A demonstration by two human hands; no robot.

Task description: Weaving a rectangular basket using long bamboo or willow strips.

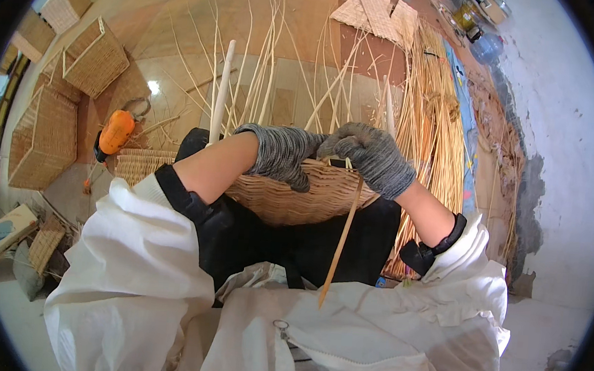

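Note:
A partly woven wicker basket rests across my lap, with pale upright stakes rising from its far side. My left hand, in a grey knitted glove, is closed over the near rim with its thumb against the woven wall. Right beside it, my right hand wears a matching glove and is curled tight at the rim. From under the right hand a wicker strand hangs down over the wall towards my lap. The right fingertips are partly hidden by the hand itself.
Bundles of long wicker rods lie on the right. An orange-and-black tool sits on the floor at left, near finished woven baskets. Flat woven pieces lie at the far side. A white wall runs along the right.

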